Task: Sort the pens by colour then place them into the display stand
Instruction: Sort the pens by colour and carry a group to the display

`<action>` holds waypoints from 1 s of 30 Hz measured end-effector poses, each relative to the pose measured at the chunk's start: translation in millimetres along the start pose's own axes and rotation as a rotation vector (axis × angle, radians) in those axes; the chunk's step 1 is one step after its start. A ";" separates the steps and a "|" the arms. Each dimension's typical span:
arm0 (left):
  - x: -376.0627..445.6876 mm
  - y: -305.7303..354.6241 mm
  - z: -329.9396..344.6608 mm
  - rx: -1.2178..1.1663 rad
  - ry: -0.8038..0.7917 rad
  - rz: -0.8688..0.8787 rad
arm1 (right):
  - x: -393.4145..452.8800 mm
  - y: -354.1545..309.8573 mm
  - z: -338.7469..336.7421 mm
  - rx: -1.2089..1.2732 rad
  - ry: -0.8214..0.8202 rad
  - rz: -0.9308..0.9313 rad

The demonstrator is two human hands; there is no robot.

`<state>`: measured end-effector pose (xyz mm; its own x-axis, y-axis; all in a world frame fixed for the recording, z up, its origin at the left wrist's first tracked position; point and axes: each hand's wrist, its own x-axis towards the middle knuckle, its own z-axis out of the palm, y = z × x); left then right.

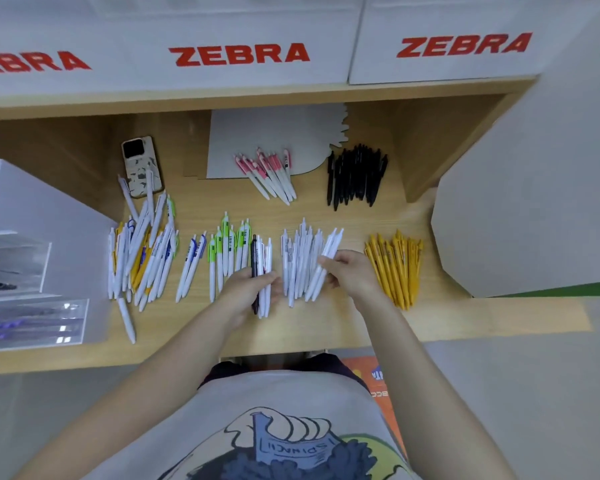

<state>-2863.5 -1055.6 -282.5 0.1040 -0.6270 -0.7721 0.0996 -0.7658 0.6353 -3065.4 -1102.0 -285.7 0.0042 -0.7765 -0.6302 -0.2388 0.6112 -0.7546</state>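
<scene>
Left hand (248, 289) grips a small bundle of pens (262, 271), one black and a few white, long axes running away from the person, tips up-frame. Right hand (352, 275) pinches one or two white pens (328, 258) at the right edge of the white pile (300, 261) on the desk (326, 327). That pile lies between the two hands, right hand nearer. The black pen belongs with the black pile (355, 176), far side, up-right of both hands. Unsorted heap (142, 251) lies left, just beside the display stand (32, 271) at the desk's left end. Likely next: drop the whites, then carry the black away.
</scene>
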 end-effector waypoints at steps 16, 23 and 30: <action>42.3 6.7 24.1 0.061 0.075 -0.015 | 37.2 14.3 11.0 -0.292 0.039 -0.058; 43.3 -2.3 27.7 0.034 0.027 -0.055 | 33.5 28.0 6.4 -0.343 0.088 -0.079; 41.6 -1.0 23.9 0.050 0.047 -0.036 | 31.0 32.6 1.1 -0.311 0.120 -0.097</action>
<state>-2882.9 -1084.3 -315.7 0.1472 -0.5921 -0.7923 0.0545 -0.7949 0.6043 -3072.0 -1106.0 -330.1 -0.0685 -0.8527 -0.5180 -0.5272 0.4717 -0.7068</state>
